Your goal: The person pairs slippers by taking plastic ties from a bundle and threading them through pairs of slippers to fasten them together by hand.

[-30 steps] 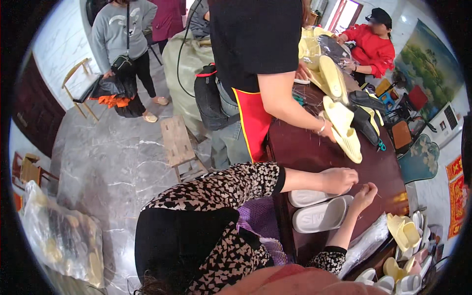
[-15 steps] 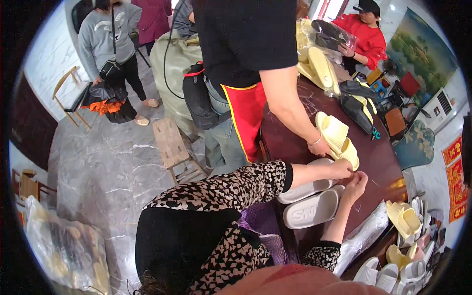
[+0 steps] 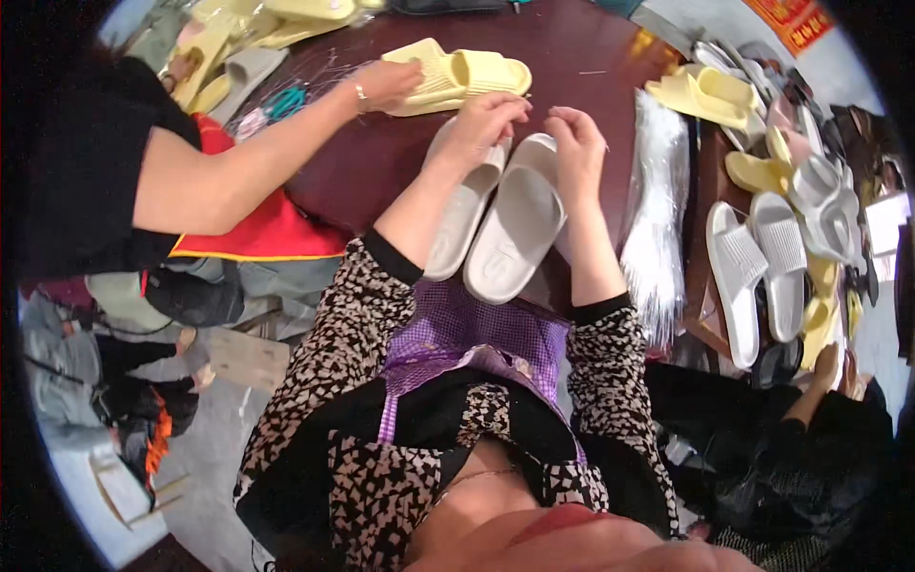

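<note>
A pair of pale grey slide slippers lies side by side on the dark red table, the left slipper (image 3: 446,243) and the right slipper (image 3: 507,255) with their toes away from me. Over the toe of the left one, my left hand (image 3: 488,126) is closed with its fingertips pinched. My right hand (image 3: 578,148) hovers beside the right slipper's strap, also pinched. Whatever the fingertips hold is too thin to make out. Just beyond, a yellow pair of slippers (image 3: 434,81) lies stacked. A co-worker's hand (image 3: 389,86) touches its left end.
Along the table's right side lies a bundle of clear plastic strands (image 3: 656,229). Farther right are white slippers (image 3: 736,281) and yellow slippers (image 3: 710,95). Teal-handled scissors (image 3: 283,102) sit at the left by the co-worker's arm (image 3: 257,172). Another person's arm (image 3: 810,396) shows at lower right.
My view has swung round, so the table now lies straight ahead and the co-worker at the left. My hands, nearly touching before, are now slightly apart above the grey slippers.
</note>
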Demonstrator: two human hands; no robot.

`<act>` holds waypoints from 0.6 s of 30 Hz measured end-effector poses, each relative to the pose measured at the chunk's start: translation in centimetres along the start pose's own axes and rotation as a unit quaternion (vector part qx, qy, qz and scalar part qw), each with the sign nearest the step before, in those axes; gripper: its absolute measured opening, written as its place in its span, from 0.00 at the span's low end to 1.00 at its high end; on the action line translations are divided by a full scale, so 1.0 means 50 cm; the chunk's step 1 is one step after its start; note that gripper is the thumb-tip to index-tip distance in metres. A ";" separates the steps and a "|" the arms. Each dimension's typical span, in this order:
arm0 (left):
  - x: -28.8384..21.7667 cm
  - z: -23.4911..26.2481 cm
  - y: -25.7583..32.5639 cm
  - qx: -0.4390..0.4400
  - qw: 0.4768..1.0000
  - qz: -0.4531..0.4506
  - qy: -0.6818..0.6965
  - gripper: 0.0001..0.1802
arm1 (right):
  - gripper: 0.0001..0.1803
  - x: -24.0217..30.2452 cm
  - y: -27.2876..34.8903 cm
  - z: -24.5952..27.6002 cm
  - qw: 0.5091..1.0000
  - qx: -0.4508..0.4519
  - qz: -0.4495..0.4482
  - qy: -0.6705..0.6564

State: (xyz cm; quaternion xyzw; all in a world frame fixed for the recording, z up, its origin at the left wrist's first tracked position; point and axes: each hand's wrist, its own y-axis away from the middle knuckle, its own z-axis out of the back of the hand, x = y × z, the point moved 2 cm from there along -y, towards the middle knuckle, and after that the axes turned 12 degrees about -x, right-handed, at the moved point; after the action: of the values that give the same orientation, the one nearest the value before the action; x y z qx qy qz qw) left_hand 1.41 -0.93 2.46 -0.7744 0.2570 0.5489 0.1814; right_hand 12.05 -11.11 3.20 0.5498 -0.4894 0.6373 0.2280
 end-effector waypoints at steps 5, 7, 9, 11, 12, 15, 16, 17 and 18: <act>0.003 -0.012 0.004 0.006 1.000 0.000 -0.021 0.10 | 0.06 0.006 0.025 0.006 0.999 -0.016 -0.031 0.040; -0.016 -0.035 0.017 0.028 0.999 -0.008 -0.028 0.09 | 0.05 0.006 0.015 0.026 1.000 -0.020 -0.013 0.013; -0.025 -0.058 0.022 0.029 0.996 -0.048 -0.076 0.09 | 0.05 0.012 0.005 0.045 0.999 -0.032 0.033 0.002; -0.023 -0.050 0.028 0.022 0.988 -0.071 -0.139 0.10 | 0.04 -0.005 0.018 0.034 0.997 -0.031 0.054 0.042; -0.025 -0.028 0.031 0.008 0.984 -0.072 -0.161 0.10 | 0.05 -0.002 0.031 0.011 0.998 -0.030 0.050 0.040; -0.025 -0.018 0.043 0.031 0.975 -0.074 -0.209 0.10 | 0.05 0.000 0.044 0.000 0.997 -0.025 0.067 0.003; -0.018 -0.024 0.040 0.042 0.972 -0.083 -0.218 0.09 | 0.05 -0.002 0.044 0.005 0.997 -0.029 0.063 -0.014; -0.009 -0.034 0.033 0.062 0.971 -0.094 -0.210 0.09 | 0.06 -0.007 0.040 0.015 0.997 -0.031 0.058 -0.031; -0.003 -0.029 0.030 0.069 0.974 -0.085 -0.197 0.09 | 0.06 -0.003 0.041 0.018 0.997 -0.038 0.067 -0.029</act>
State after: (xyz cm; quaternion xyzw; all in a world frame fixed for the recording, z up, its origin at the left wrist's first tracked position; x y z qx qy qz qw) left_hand 1.57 -2.94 3.10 -0.6557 0.1869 0.6542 0.3273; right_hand 10.84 -12.69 2.21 0.5250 -0.5554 0.6157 0.1918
